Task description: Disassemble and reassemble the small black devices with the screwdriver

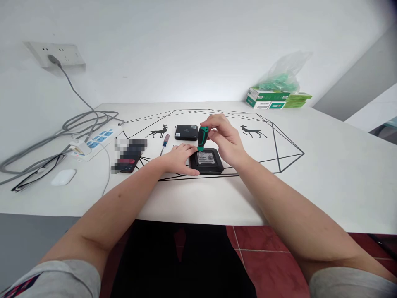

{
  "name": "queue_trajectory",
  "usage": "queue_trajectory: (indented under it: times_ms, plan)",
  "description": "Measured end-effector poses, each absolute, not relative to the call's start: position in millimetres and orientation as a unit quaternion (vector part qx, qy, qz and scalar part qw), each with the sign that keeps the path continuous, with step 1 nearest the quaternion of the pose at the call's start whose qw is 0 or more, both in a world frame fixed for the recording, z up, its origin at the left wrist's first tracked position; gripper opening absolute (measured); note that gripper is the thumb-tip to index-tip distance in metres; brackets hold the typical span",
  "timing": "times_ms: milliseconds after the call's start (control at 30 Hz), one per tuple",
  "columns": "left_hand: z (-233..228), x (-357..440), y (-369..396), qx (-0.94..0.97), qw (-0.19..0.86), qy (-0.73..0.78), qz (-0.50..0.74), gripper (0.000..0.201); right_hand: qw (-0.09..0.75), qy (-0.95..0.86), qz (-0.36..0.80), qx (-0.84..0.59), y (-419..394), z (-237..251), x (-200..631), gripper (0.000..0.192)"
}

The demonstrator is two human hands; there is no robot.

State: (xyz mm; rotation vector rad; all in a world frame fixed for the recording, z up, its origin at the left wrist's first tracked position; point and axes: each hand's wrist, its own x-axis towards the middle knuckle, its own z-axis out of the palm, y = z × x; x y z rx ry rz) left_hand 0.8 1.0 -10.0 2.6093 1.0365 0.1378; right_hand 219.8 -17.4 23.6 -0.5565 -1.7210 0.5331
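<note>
My right hand (226, 138) grips the green-and-black handle of a screwdriver (202, 138), held upright. Its thin metal shaft points down to the left side of a flat black set-top box (216, 166), which has a white label facing up. I cannot make out whether the tip sits in a screw. My left hand (180, 159) holds the same box by its left side, with the thumb at the near corner and the fingers at the far one. Just beyond lies a second black box (186, 133) with small stickers. A smaller screwdriver (166, 140) with a reddish-and-blue handle lies left of it.
To the left lie a phone (132, 159), partly blurred out, a power strip (99, 140) with coiled grey cable (79, 120), eyeglasses (39, 171) and a white earbud case (63, 177). Green-and-white boxes (268, 96) under a plastic bag (283, 76) stand at the back right.
</note>
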Motion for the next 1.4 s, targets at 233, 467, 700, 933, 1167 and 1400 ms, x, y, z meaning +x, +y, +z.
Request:
queue_trajectory:
  times_ms: [233,467,700,933,1167,1400]
  plan:
    - [-10.4,0.4,1.3,0.916,0.169,0.361,0.049,0.097,0.577,-0.734,0.245,-0.262,-20.8,22.4,215.5,0.030]
    - [-9.4,0.8,0.6,0.914,0.171,0.364,0.048,0.098,0.604,-0.711,0.242,-0.267,-20.7,23.1,214.1,0.029]
    - [-10.7,0.3,1.5,0.913,0.170,0.369,0.038,0.106,0.624,-0.695,0.238,-0.267,-20.5,23.1,214.4,0.030]
    - [-9.9,-1.1,-1.0,0.903,0.194,0.369,0.099,0.098,0.652,-0.672,0.210,-0.282,-15.4,19.1,217.3,0.038]
    - [-11.1,1.9,6.0,0.907,0.149,0.338,0.204,0.021,0.670,-0.655,0.179,-0.300,-7.8,13.5,218.3,0.038]
    - [-18.3,-10.2,23.0,0.855,0.066,0.473,0.202,0.025,0.697,-0.618,0.157,-0.328,0.9,10.5,222.5,0.032]
